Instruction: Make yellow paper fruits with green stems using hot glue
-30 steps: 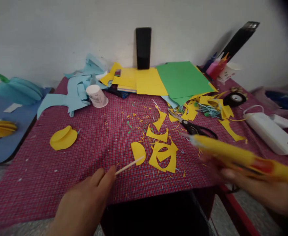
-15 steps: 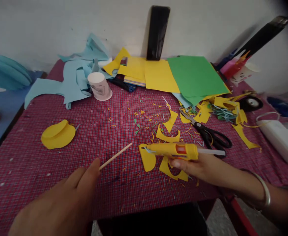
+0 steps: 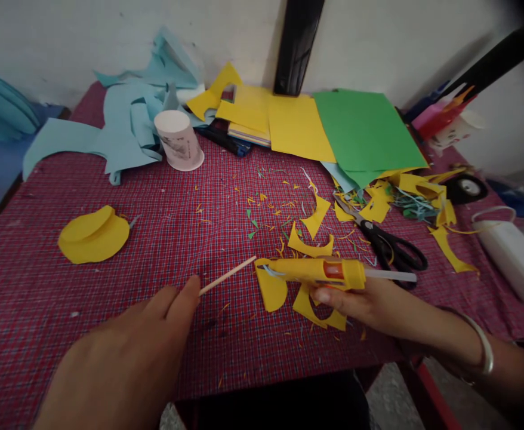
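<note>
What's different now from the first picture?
The right hand brought the yellow glue gun left, so its nozzle is by the top corner of the yellow half-circle. The stick in the left hand no longer lies across that paper; its tip is beside the nozzle. Nothing was grabbed or let go. The scissors and cup stayed put.

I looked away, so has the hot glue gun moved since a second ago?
Yes: the hot glue gun has moved left relative to the black-handled scissors, its nozzle now by the yellow half-disc.
</note>
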### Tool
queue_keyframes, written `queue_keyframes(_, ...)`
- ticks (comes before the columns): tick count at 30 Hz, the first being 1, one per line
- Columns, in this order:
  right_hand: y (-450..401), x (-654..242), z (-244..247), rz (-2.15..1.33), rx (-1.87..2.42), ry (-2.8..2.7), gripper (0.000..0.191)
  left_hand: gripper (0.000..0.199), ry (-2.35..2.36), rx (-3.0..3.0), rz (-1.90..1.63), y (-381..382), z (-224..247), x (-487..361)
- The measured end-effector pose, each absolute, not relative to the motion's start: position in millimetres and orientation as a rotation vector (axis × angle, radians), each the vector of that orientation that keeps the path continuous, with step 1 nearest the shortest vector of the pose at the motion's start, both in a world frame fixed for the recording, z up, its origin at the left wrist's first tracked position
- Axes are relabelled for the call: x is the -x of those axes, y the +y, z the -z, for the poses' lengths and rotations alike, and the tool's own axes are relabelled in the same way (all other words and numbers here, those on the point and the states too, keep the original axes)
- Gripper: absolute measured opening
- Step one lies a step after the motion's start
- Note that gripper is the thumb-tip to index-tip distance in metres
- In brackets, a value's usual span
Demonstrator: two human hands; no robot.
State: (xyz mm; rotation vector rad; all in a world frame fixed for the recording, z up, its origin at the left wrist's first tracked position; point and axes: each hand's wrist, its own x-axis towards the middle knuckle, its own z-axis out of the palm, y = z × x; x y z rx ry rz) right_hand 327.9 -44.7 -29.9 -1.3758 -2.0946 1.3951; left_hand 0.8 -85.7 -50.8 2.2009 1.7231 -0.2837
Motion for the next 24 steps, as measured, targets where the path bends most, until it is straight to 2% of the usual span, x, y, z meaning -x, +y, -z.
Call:
queue_keyframes(4,-46.6,-329.7,29.9,-1.391,1.398,-2.094,0.028,0.06,1.734,-2.357,0.423,-85.0,39.4,-15.5)
queue_keyframes(15,-49.9,-332.3,30.3,-1.466,1.415,-2.063,0.024,0.056,1.592,-2.461,0.408,-74.1,33.6,-30.6)
queue_keyframes(21,-52.7,-333.4,28.1,-1.457,1.376,-2.117,0.024,0.056,1.618,-2.46,0.522,-73.0,30.1,-38.7)
queue_keyframes(24,-54.6,-333.3,29.1,-1.475,1.341,-2.123,0.025,0.055,1.595,-2.52,0.456,-74.3,31.8,-38.2)
